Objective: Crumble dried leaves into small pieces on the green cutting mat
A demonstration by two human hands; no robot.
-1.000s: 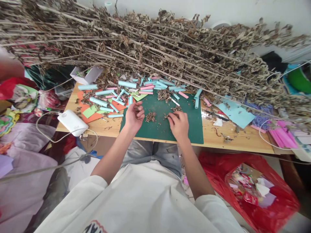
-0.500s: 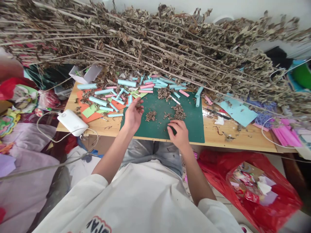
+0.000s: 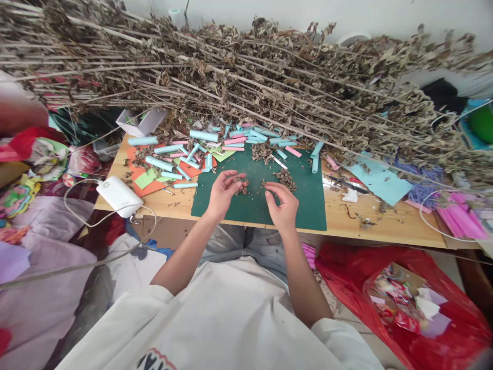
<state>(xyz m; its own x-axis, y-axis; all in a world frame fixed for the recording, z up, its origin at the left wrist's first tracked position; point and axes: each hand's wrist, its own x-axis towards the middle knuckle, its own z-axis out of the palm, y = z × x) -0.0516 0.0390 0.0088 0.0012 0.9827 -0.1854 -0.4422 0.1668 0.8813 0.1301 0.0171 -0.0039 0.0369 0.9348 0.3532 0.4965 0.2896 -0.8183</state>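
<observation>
My left hand is over the green cutting mat, its fingers curled at a small heap of dried leaves. Crumbled leaf shows between thumb and fingertips. To its right is my right hand, fingers bent and thumb a little apart from them, with nothing visible held. Just beyond its fingers lies a second heap of crumbled dried leaves. A thin white paper tube rests behind that heap, beside a third leaf heap.
Blue and pink paper rolls are scattered behind the mat. Long dried plant stalks span the back. A white power bank with a cable sits left. A black pen and blue paper lie right. A red bag hangs below.
My left hand has moved right and down to the small leaf heap. My right hand stays near its place, its thumb and fingers slightly more extended. The view has shifted slightly.
</observation>
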